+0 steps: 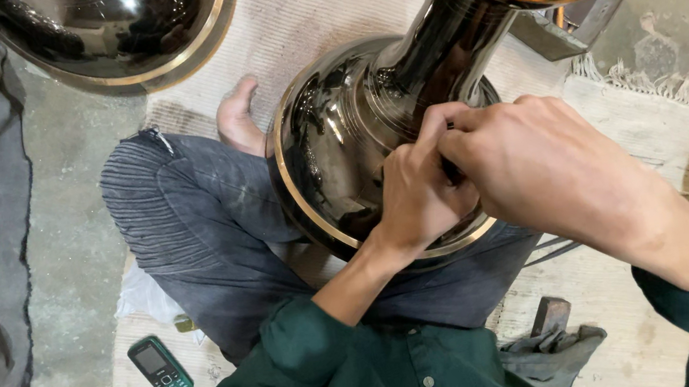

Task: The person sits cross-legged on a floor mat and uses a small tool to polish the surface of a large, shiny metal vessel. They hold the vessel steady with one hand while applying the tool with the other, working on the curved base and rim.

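While both hands, left hand (422,190) and right hand (533,163), clench fingers at the glossy dark brass-banded metal vase (337,148), a green phone (160,368) lies floorside.

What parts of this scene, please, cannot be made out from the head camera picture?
- The spot where both hands meet the dark metal vase: covered by the left hand and right hand, so any tool held is hidden.
- The second vessel: cut off by the top edge.
- The vase's top: cut off by the top edge.
- The phone keys: too small to read.
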